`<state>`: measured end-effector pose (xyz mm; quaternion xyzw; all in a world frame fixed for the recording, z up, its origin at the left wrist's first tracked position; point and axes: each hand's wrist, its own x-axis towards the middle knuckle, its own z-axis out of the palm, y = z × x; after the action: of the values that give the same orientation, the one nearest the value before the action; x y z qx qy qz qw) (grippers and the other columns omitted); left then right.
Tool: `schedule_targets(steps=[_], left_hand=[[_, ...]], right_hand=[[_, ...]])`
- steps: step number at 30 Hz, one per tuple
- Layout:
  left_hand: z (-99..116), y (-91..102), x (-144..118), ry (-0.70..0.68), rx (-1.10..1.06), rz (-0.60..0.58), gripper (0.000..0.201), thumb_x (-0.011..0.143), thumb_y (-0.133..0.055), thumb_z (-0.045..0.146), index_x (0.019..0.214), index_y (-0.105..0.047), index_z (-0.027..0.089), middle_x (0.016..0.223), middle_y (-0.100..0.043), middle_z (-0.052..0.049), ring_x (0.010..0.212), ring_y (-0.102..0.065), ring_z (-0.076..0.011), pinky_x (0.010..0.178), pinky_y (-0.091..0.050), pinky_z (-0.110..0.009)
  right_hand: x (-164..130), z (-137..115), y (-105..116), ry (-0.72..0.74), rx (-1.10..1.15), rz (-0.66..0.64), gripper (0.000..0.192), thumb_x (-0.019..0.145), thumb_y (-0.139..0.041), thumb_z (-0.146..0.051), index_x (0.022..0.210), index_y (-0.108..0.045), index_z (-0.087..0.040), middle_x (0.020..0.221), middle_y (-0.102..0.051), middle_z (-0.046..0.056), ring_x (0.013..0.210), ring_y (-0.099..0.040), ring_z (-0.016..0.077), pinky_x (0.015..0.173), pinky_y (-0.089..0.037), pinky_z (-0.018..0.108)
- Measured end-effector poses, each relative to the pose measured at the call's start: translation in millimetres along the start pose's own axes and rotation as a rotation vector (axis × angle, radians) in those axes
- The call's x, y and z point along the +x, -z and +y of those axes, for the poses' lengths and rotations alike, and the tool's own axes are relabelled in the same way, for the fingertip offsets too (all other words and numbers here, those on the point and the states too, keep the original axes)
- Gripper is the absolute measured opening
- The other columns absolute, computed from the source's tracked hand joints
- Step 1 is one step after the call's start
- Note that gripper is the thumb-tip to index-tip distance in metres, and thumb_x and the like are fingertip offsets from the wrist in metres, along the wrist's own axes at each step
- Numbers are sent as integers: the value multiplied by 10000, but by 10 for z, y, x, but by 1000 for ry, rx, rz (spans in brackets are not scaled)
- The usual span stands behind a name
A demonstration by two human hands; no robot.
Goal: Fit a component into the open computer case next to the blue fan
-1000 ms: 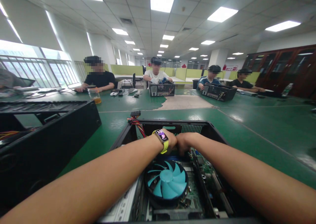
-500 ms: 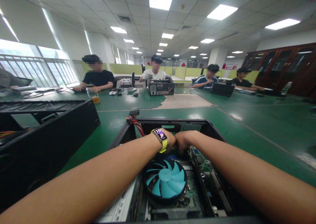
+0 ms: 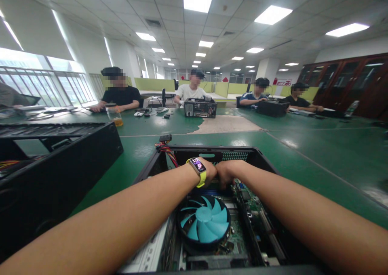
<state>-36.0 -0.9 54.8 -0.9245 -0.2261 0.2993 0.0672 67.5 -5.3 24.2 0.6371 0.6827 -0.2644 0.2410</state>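
Note:
An open black computer case (image 3: 194, 147) lies in front of me, its inside facing up. Both hands reach down into its far part, knuckles nearly touching. My left hand (image 3: 209, 173), with a yellow-banded smartwatch on the wrist, is closed with bent fingers mostly hidden behind it. Beside it, my right hand (image 3: 224, 173) has its fingers curled downward and pressed together. Whatever lies between the fingertips is out of sight. Nearer to me sits a round cooler fan (image 3: 204, 219) with turquoise blades, on the green motherboard (image 3: 238, 236). A bundle of coloured cables (image 3: 169, 152) hangs over the case's far left corner.
Another black case (image 3: 75, 162) stands on the green table (image 3: 318, 162) at left. Beyond it is a jar (image 3: 113, 115) with amber liquid. Several people sit across the table. One in a white shirt (image 3: 192, 92) handles an open case (image 3: 200, 108); another case (image 3: 273, 108) stands farther right.
My hands stay in almost the same place inside the case. Across the table, the person in white has lowered both hands to their case, and the case at right has been tipped flatter.

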Motion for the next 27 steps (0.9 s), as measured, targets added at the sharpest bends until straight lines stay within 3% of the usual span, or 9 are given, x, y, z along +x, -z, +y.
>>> schedule_targets(steps=[9, 17, 27], left_hand=[[7, 24, -26, -9, 13, -19, 402, 667, -683, 191, 1057, -687, 98, 1101, -679, -159, 971, -646, -309, 821, -539, -364], [0, 20, -26, -33, 1, -14, 377, 680, -675, 200, 1043, -690, 100, 1114, -675, -156, 987, -641, -317, 842, -537, -386], [27, 43, -43, -28, 5, -31, 400, 693, -654, 206, 1073, -678, 83, 1114, -671, -169, 1006, -633, -320, 842, -531, -377]], right_hand=[[-103, -86, 39, -15, -84, 65, 530, 494, -837, -318, 956, -710, -92, 905, -720, 104, 749, -685, 241, 687, -545, 307], [-43, -50, 11, -18, -38, 26, 566, 502, -825, -340, 993, -691, -92, 939, -718, 91, 697, -683, 226, 601, -548, 288], [5, -24, -2, -16, -32, 22, 619, 484, -835, -322, 1044, -684, -103, 979, -710, 97, 720, -691, 249, 621, -558, 309]])
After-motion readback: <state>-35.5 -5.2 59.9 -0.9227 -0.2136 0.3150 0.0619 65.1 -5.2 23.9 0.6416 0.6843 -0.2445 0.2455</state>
